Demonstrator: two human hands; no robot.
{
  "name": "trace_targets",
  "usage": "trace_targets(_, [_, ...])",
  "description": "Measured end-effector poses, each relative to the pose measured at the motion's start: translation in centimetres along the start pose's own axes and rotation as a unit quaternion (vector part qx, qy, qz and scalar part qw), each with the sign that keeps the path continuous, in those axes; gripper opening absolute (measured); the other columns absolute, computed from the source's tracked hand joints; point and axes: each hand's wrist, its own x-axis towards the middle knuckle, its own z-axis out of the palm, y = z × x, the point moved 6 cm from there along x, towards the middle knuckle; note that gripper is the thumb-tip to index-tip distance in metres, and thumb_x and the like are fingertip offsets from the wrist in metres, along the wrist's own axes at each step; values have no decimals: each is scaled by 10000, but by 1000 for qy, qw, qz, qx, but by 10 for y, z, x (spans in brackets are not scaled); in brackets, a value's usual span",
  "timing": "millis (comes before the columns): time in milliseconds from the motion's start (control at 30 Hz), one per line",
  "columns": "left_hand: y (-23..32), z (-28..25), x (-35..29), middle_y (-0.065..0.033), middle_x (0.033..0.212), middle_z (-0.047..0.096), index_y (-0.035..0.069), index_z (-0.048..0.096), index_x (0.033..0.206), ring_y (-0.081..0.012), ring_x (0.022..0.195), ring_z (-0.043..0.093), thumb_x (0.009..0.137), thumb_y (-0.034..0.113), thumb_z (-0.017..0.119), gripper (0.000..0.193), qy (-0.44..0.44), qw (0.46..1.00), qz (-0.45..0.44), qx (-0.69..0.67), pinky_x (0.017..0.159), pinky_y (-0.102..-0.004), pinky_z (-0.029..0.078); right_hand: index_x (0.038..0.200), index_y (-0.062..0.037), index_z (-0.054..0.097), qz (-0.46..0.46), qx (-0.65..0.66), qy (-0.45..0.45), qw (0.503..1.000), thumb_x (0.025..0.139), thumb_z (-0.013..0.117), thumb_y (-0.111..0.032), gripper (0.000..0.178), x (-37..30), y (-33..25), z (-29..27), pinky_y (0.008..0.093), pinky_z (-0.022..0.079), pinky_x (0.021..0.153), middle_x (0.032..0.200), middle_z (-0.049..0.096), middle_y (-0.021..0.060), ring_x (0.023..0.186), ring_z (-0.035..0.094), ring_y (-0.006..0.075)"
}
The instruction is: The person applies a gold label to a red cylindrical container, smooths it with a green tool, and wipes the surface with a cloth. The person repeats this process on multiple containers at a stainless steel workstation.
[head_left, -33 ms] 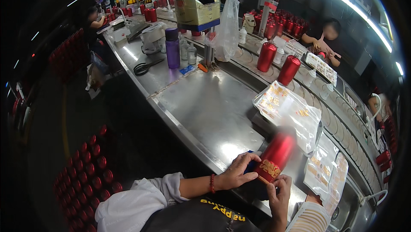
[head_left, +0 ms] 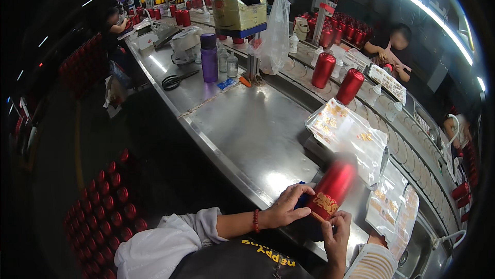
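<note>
The red bottle (head_left: 332, 189) smears into motion blur along its upper half, so its top end cannot be made out. Its lower end sits behind the left hand (head_left: 285, 208) and the right hand (head_left: 336, 235), and a dark blue thing (head_left: 300, 200) under the left fingers is mostly covered, kind unclear. The right forearm's striped sleeve (head_left: 372, 263) is cut by the lower edge. The gold pieces in the clear plastic bag (head_left: 350, 137) are too small to tell apart. The person's face (head_left: 401, 38) across the conveyor is blurred. The far worktop (head_left: 170, 1) dissolves into tiny red cans.
</note>
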Motion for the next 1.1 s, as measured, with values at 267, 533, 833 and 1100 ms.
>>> trace_targets(267, [2, -1, -2, -148, 1319, 536, 58, 478, 1310, -319, 1249, 475, 981, 379, 594, 474, 41, 999, 14, 18, 1090, -421, 345, 802, -4, 528, -3, 1, -11, 1000, 925, 717, -254, 337, 0, 0, 1, 348, 412, 914, 1045, 461, 135, 999, 487, 265])
trace_targets(533, [7, 2, 0, -151, 1281, 552, 66, 473, 1260, -352, 1216, 498, 955, 412, 647, 493, 91, 994, 41, 51, 1059, -446, 366, 818, -15, 502, 11, -18, -20, 1000, 940, 678, -248, 316, -1, -3, 0, 338, 388, 932, 1045, 468, 129, 1002, 480, 249])
trace_targets(833, [1, 2, 1, -162, 1246, 551, 53, 489, 1253, -344, 1181, 529, 925, 352, 673, 480, 88, 993, 60, 43, 1024, -432, 412, 828, -12, 509, -5, -37, -24, 999, 967, 650, -240, 302, -1, 0, 2, 326, 379, 939, 1043, 475, 125, 1001, 487, 234])
trace_targets(1100, [6, -2, -1, -159, 1265, 540, 67, 478, 1276, -344, 1201, 524, 911, 279, 681, 468, 83, 995, 55, 27, 1039, -431, 406, 936, 6, 587, -76, -83, -15, 994, 972, 658, -143, 169, -3, -2, 1, 318, 463, 770, 1019, 534, 109, 858, 537, 207])
